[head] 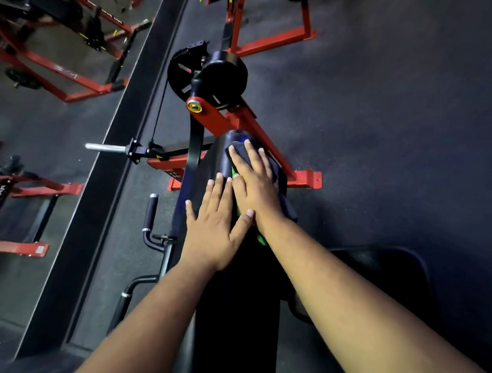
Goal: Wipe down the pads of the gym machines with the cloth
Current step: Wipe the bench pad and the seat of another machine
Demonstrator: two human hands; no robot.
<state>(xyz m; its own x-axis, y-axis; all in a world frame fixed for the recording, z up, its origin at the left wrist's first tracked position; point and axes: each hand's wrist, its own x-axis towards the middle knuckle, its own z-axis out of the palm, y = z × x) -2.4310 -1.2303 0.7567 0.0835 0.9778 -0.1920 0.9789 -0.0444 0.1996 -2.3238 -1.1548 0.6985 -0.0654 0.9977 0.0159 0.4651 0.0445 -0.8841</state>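
A long black pad [234, 314] of a red-framed gym machine runs from the bottom of the head view up to its rounded far end. My right hand [253, 184] lies flat on a dark blue cloth [277, 171] with a green patch, pressing it onto the pad near that far end. My left hand [217, 224] rests flat on the pad just left of the right hand, fingers spread, with nothing in it. The left thumb touches the right wrist. Most of the cloth is hidden under the right hand.
A black roller pad [223, 71] and a black pulley wheel [179, 74] sit beyond the pad on the red frame [269, 147]. A chrome bar [105, 147] and black handles [151, 212] stick out to the left. Other red machines [60, 71] stand on the dark floor at left.
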